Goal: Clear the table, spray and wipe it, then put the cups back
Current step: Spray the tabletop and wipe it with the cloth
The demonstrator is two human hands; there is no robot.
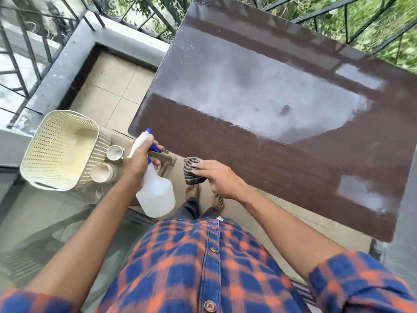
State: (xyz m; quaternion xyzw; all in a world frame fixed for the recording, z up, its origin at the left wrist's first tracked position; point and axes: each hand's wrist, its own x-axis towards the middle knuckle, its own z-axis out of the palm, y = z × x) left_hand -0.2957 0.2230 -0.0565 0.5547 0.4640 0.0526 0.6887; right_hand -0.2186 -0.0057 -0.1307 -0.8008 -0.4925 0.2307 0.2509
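Off the table's left end, spraying was made ready.
At nine o'clock a basket (58,150) was stood with two cups (114,152) beside it; the spray bottle (155,195) was gripped at the neck by the left hand (137,159), and the striped cloth (191,170) was clutched in the right hand (216,177). The nozzle would best be aimed towards two o'clock, so that mist is laid evenly over the bare table (270,154) before wiping.

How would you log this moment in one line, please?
left hand: grips spray bottle | right hand: holds cloth near table edge | cups: beside basket
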